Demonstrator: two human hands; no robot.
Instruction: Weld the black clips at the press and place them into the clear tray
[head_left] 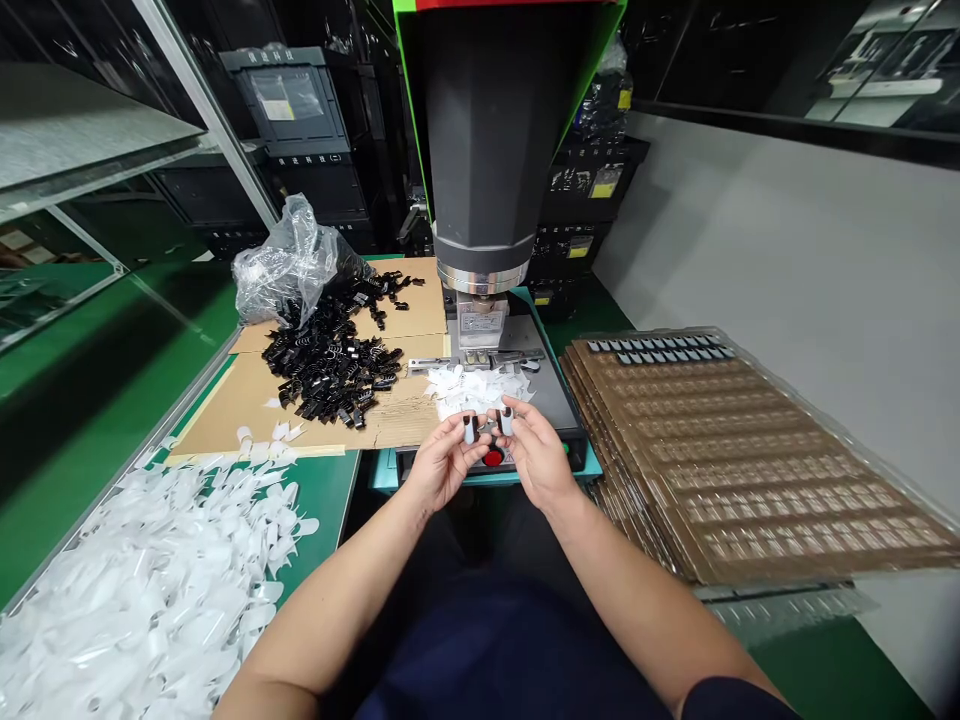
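My left hand [444, 462] pinches a small black-and-white plastic part [470, 430] between thumb and fingers. A similar black-and-white part [506, 422] is gripped in my right hand [538, 455], close beside the first. Both are held up in front of the machine base, above a red button [493, 457]. Just behind my fingers lies a heap of thin white plastic pieces [469, 385]. Beyond it a metal fixture [480, 358] sits under the clear block on the head of the press machine [484, 150].
Black plastic parts [330, 360] lie piled on cardboard [232, 400] at left, beside a clear plastic bag [289, 260]. Many white pieces [135, 590] cover the green table at lower left. Stacked brown trays [675, 400] stand at right, with rows of parts in the top one. Dark crates [300, 110] stand behind.
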